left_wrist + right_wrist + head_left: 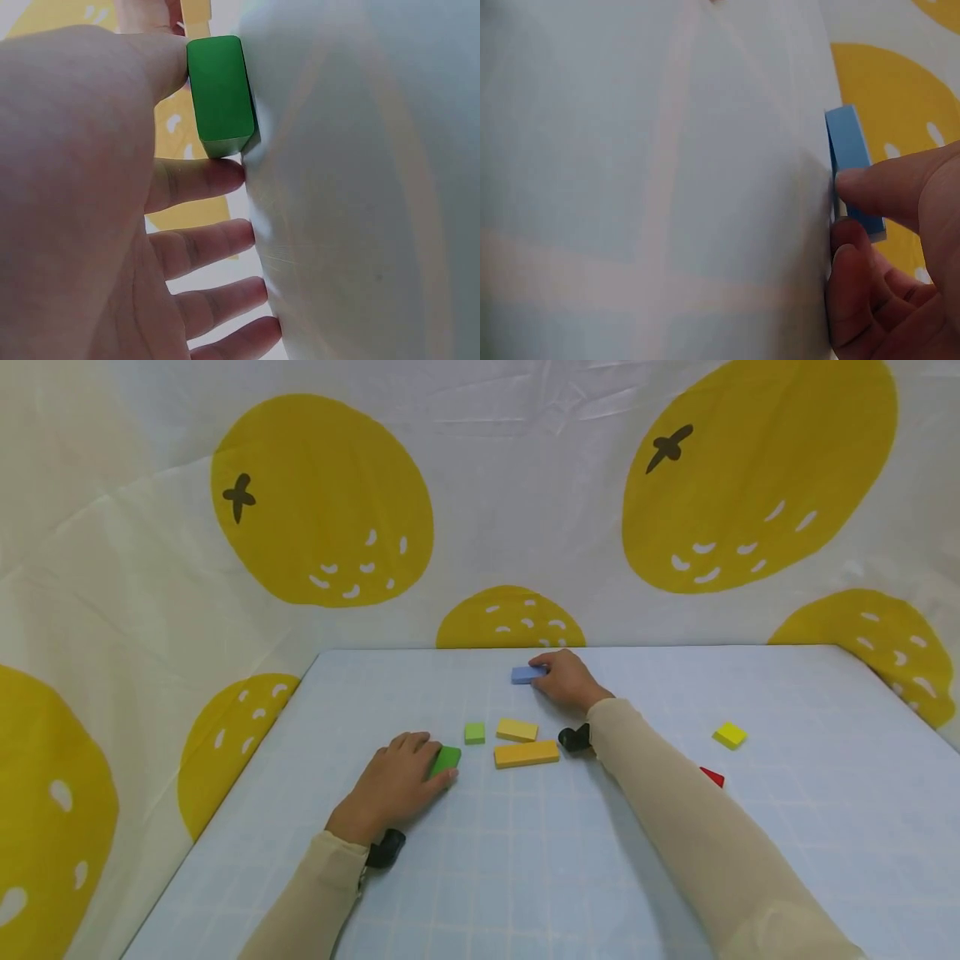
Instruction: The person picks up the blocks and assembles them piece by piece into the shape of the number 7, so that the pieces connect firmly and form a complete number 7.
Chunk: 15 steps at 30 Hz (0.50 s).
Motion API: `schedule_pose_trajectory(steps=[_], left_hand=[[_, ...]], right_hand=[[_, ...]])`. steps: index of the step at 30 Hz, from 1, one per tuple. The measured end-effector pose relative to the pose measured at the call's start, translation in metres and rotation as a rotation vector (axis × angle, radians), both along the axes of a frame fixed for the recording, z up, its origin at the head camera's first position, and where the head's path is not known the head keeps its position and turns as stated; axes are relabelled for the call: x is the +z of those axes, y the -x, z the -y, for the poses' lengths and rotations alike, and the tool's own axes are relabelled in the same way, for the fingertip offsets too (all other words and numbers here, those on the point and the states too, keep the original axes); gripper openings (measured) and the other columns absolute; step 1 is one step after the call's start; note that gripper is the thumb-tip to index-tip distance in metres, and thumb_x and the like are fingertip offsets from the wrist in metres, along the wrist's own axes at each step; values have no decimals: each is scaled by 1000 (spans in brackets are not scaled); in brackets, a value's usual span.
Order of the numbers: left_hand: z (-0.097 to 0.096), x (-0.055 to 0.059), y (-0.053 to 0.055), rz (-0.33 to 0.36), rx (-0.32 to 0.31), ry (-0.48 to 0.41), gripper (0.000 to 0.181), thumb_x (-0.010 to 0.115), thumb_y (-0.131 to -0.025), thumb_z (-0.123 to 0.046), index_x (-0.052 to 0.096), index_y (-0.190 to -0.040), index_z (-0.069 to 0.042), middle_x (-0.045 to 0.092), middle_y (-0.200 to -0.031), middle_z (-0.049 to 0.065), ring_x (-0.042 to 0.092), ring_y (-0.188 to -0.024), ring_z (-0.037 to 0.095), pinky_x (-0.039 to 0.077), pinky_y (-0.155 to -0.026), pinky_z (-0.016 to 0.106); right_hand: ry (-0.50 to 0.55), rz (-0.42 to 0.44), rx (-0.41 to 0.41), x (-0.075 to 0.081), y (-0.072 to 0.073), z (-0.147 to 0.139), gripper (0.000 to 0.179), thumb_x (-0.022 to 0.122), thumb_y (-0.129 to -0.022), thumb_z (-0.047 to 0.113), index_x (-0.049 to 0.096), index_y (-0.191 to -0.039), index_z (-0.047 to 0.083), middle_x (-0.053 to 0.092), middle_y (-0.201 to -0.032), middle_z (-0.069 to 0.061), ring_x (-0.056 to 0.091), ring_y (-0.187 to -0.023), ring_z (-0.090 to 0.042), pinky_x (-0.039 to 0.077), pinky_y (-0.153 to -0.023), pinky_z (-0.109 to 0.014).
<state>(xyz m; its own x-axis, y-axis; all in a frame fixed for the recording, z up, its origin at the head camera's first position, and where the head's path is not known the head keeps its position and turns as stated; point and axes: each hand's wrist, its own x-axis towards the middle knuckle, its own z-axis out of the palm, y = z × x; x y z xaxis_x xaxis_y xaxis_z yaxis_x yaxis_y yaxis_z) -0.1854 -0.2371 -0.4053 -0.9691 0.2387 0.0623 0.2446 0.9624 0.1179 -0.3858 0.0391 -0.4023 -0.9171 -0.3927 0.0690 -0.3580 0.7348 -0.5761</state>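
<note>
In the head view my left hand (397, 781) lies on the near left of the table, holding a green block (447, 762) between thumb and index finger. Seen from the left wrist, the green block (221, 94) sits between those two, while the other fingers rest their tips on the tabletop. Far back at the middle, my right hand (567, 679) pinches a blue block (527, 675). The right wrist view has my thumb across the blue block (849, 135), with the remaining fingers curled below it.
Between the hands lie a small light green block (475, 733), a pale yellow block (517, 730) and a longer orange-yellow block (527, 754). Beyond my right forearm are a bright yellow block (730, 736) and a red block (713, 776), partly hidden by the sleeve. A printed curtain (525, 527) hangs behind the table.
</note>
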Motion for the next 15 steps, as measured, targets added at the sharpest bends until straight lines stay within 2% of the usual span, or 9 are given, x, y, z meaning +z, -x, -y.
schedule_pose_trajectory(steps=[5, 15], left_hand=[[0, 0, 0, 3, 7, -3, 62, 53, -99, -56, 58, -137, -8, 51, -143, 15, 45, -134, 35, 41, -102, 56], [0, 1, -1, -2, 8, 0, 61, 53, -99, -56, 59, -137, -8, 52, -142, 15, 45, -133, 34, 42, -102, 55]], right_hand=[[-8, 30, 7, 2, -2, 1, 39, 65, -94, 11, 65, -133, 6, 62, -118, -17, 51, -100, -29, 44, -93, -43], [-34, 54, -17, 2, -4, 3, 40, 66, -95, 15, 63, -134, 6, 60, -121, -16, 52, -105, -29, 44, -99, -45]])
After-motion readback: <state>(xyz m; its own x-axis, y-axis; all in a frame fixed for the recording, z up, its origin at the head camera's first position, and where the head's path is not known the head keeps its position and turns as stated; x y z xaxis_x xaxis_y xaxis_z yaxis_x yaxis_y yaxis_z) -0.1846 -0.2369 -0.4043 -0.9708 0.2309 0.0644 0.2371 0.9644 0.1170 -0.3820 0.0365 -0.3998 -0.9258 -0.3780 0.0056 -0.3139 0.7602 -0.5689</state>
